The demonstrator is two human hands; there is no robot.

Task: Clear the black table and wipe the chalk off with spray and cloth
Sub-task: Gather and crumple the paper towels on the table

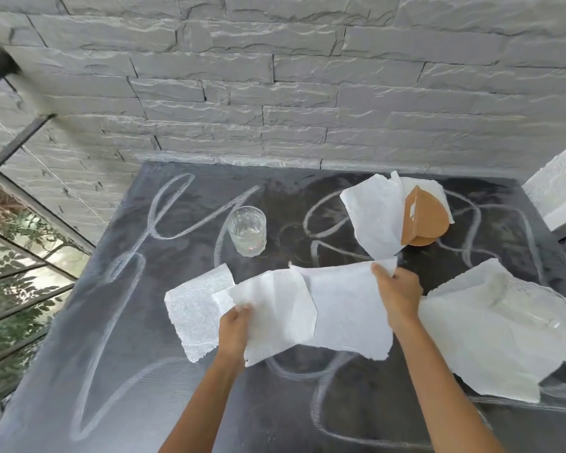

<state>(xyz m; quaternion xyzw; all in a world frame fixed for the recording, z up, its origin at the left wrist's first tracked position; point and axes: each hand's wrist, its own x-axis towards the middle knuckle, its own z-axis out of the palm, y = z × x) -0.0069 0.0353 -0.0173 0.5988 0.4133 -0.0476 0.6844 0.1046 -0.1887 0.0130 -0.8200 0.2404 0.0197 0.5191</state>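
White paper sheets (324, 305) are gripped near the front of the black counter (79, 338): the left hand (234, 328) has its fingers closed on one edge, the right hand (397, 294) pinches the far corner. Another sheet (196, 318) is seen just left of them, and a larger one (490, 331) at the right, draped over something that cannot be made out. Farther back, a glass (246, 231) stands upright, and a brown holder (423, 220) with paper (373, 217) sits near the wall (275, 76). Chalk lines (118, 289) are spread across the whole counter, unwiped. No spray or cloth is seen. Clearing is judged barely begun; wiping is all left.
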